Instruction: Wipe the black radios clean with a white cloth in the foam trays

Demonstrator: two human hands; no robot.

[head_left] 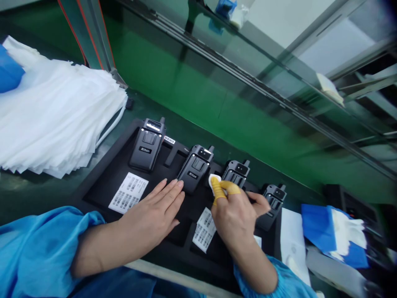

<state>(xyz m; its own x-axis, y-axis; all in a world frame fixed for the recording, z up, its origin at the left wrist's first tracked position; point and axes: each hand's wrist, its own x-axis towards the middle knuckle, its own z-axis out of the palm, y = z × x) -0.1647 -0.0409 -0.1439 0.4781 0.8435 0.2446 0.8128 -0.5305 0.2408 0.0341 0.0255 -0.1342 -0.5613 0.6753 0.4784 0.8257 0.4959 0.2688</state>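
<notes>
Several black handheld radios stand in a row in a black foam tray [102, 182]. My left hand [155, 211] lies flat with its fingers stretched out, fingertips at the lower end of the second radio [194, 169]. My right hand [234, 211] wears yellow finger cots and is closed on a small white wipe [214, 179], over the third radio [237, 171], whose lower part it hides. The leftmost radio [147, 145] shows a "Riton" label. To the right of my right hand is another radio [273, 203], partly covered by its fingers.
Barcode label sheets [128, 192] lie in the tray. On the left is a big stack of white sheets or bags [56, 116]. A blue packet [319, 227] with white gloves or wipes [347, 231] sits at right, beside a white paper [291, 236]. Behind runs a green panel [186, 91].
</notes>
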